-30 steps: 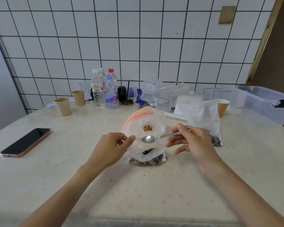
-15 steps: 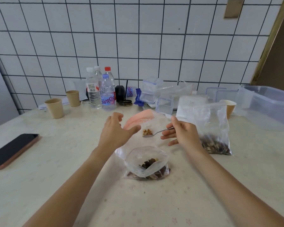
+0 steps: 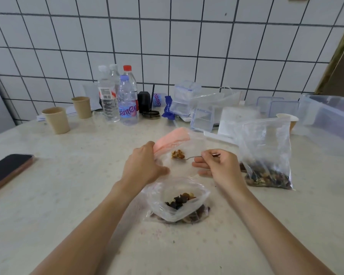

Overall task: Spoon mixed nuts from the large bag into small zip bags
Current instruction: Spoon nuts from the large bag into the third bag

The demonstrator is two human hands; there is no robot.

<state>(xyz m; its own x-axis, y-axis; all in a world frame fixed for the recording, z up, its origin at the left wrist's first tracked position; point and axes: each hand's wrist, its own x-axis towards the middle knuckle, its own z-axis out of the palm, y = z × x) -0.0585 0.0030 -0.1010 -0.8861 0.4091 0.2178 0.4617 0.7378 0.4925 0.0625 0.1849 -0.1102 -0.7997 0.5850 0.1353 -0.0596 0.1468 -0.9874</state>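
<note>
Because a soft zip bag collapses unless its mouth is held apart, the left hand (image 3: pixel 145 165) grips the near edge of the second small zip bag (image 3: pixel 179 147), fingers curled round the film just below its pink zip strip (image 3: pixel 172 140), which keeps the opening facing the spoon. Between the two hands, the metal spoon (image 3: pixel 184 157) sits with its bowl inside that mouth, carrying a small heap of light brown nuts (image 3: pixel 178 154); the load is judged to be on the point of being tipped in, since this bag otherwise appears to hold nothing. The right hand (image 3: pixel 216 165) pinches the spoon handle between thumb and curled fingers, the handle running roughly level so that the nuts stay on the bowl. Below and between the forearms, a filled small zip bag (image 3: pixel 179 203) rests on the table (image 3: pixel 68 195), its mouth open and slumped, holding dark and tan pieces; it lies apart from both hands. To the right of the right hand, just beside it, the large bag (image 3: pixel 266 155) stands upright and unsupported, clear, crumpled, with the mixed nuts settled in its lowest part, close enough for the next scoop.
</note>
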